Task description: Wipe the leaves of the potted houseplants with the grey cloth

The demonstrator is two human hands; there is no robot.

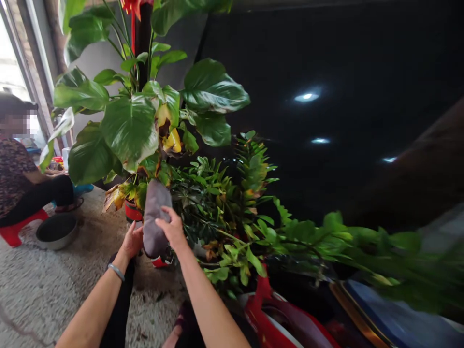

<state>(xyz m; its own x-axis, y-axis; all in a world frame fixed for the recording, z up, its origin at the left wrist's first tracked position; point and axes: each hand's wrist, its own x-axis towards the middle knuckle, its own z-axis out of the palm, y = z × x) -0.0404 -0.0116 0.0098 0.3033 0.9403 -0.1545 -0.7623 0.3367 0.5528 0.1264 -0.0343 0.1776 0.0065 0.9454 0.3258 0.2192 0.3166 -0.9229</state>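
A long, rounded, soft-looking grey insole [155, 222] is held upright in front of the plants. My right hand [172, 227] grips its right edge, with fingers lying over the near face. At the lower left edge, my left hand [132, 239] has its thumb up and its fingers partly hidden against the piece. A silvery bangle [116, 272] circles my left wrist. Just behind the insole stands a red pot [132, 211] with large green leaves [130, 128], some yellowed and brown.
On the left a person [18, 164] sits on a red stool [23, 227], beside a grey basin [57, 232] on the rough concrete floor [39, 285]. Leafy plants [217, 203] spread to the right before a dark glossy wall [344, 96]. A red and white object [279, 319] lies at lower right.
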